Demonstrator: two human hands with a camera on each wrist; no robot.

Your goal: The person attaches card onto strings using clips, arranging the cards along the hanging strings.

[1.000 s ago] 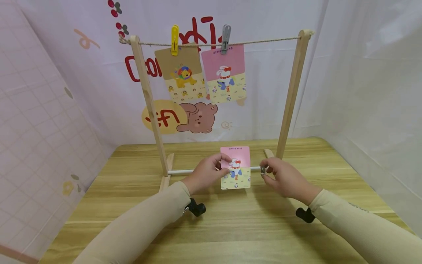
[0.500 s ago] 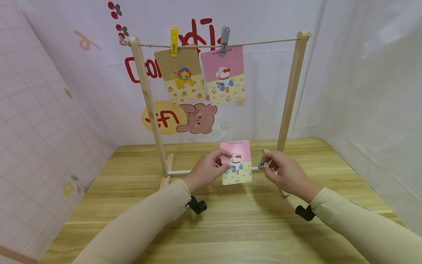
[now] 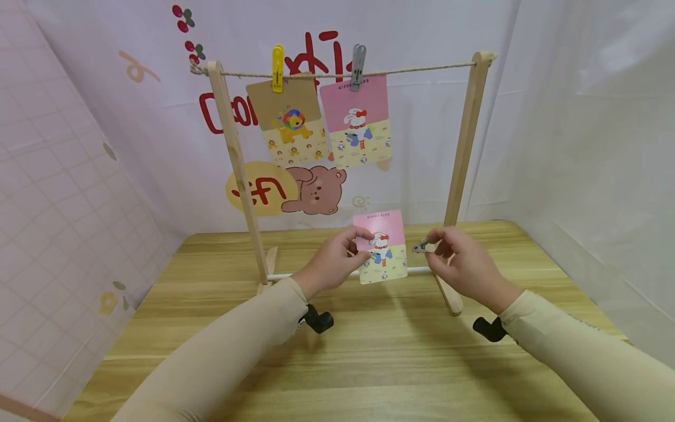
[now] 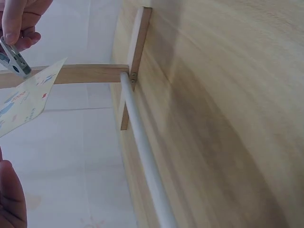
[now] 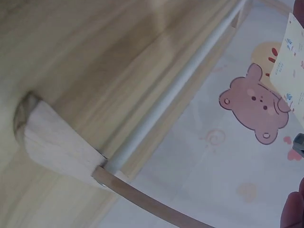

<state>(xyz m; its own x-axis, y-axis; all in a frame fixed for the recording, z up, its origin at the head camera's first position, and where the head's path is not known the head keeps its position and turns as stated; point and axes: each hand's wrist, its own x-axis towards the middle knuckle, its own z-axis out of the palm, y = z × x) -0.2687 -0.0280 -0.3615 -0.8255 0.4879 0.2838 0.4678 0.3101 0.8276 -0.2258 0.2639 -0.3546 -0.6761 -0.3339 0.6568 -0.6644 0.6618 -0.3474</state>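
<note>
My left hand (image 3: 333, 262) pinches the left edge of a pink and yellow rabbit card (image 3: 387, 266) between thumb and fingers, above the table. Just right of the card, my right hand (image 3: 466, 261) pinches a grey clothespin (image 3: 420, 247) that points at the card without touching it in the head view. The left wrist view shows the clothespin (image 4: 15, 59) near a corner of the card (image 4: 28, 102). Overhead, a yellow clothespin (image 3: 278, 69) holds a brown lion card (image 3: 287, 120) on the rope (image 3: 416, 70), and another grey clothespin (image 3: 357, 67) holds a second rabbit card (image 3: 355, 120).
A wooden frame has a left post (image 3: 232, 146), a right post (image 3: 468, 140) and a white lower bar (image 3: 279, 275). It stands on the wooden table (image 3: 364, 357). A printed cloth with a bear (image 3: 318, 190) hangs behind it.
Both hands have risen from lower down, carrying the card and the grey clothespin upward. The clothespin has turned to point left toward the card.
</note>
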